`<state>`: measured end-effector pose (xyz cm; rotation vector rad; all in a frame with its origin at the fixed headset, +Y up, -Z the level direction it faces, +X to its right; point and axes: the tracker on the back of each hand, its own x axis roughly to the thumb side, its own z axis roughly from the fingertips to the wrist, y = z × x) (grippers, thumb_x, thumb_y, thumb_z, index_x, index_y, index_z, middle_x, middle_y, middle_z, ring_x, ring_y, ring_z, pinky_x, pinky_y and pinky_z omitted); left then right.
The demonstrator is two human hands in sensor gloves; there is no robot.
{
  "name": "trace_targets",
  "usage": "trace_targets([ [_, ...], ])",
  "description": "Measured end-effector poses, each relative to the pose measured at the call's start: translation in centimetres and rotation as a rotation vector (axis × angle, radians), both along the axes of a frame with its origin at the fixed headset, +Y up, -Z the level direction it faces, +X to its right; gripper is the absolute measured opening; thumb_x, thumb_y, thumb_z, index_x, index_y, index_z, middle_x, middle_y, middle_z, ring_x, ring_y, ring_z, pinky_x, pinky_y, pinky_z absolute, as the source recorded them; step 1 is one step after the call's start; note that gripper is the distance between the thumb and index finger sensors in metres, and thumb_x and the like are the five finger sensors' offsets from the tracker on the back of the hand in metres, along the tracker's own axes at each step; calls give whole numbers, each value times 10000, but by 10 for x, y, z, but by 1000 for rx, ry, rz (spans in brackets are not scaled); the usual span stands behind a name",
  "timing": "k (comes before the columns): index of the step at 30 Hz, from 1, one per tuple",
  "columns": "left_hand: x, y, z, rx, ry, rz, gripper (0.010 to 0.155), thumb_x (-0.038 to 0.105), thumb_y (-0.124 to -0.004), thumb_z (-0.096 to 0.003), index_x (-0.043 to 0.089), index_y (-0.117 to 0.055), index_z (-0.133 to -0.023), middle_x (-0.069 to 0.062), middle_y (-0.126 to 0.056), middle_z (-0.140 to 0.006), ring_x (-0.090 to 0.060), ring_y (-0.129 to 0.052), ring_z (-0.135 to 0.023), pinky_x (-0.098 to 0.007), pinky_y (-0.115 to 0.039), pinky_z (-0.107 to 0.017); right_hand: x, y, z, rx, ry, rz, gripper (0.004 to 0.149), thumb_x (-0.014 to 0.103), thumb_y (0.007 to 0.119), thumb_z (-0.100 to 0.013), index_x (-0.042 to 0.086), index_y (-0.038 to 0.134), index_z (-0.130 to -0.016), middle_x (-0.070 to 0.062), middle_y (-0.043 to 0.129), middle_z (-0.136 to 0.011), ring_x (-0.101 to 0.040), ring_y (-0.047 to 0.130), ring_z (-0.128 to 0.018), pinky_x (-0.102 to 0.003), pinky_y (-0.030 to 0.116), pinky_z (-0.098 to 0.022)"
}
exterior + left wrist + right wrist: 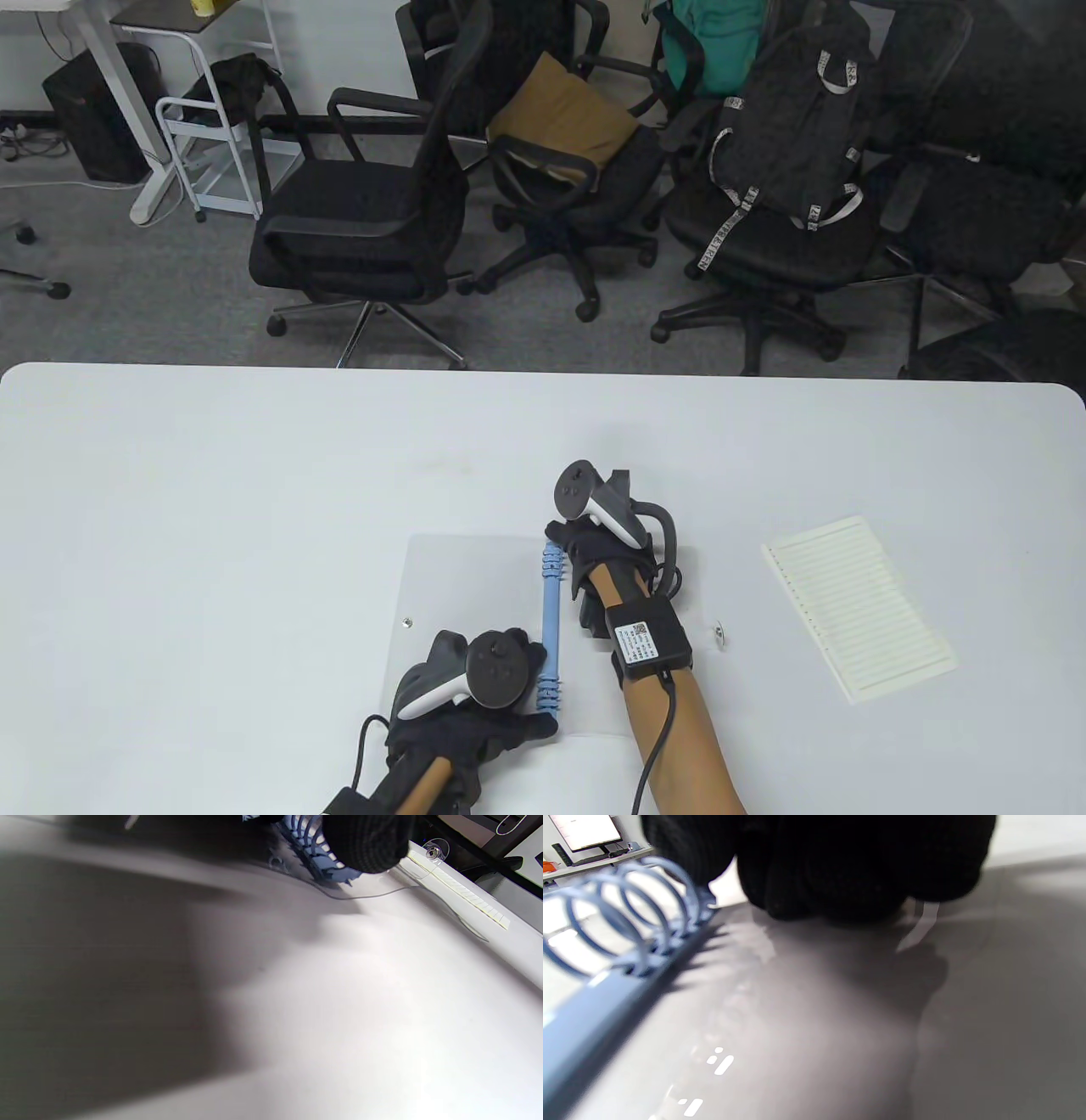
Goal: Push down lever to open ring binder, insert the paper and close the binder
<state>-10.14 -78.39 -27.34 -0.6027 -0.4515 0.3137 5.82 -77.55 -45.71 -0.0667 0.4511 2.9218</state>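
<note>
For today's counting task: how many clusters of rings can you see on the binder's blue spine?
2: one cluster at the spine's far end by the right hand, one at the near end by the left hand. Hands may hide more.

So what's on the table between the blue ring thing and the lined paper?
In the table view, the right hand and forearm lie there on the clear binder cover, beside the blue ring spine. Then a small metal snap, then bare table before the paper.

The right hand (607,564) covered the far end of the binder's blue spine (551,632), hiding any lever there. The left hand (475,692) hid the near end. The wrist views were blurred, fingertips (840,870) cropped.
</note>
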Motion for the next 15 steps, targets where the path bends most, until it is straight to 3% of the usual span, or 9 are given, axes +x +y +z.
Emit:
trace_targets([
  [15,5,-2,2,61,-12,-26,953,590,-704,-569,122,-299,-1293,-179,-218,-1299,-451,-263,-1169,-692,-300,-774,-10,-2,0,50,-4,64,383,442,665,-597,147,826,-782,-124,881,-585,-211,916,-429,-368,834,-365],
])
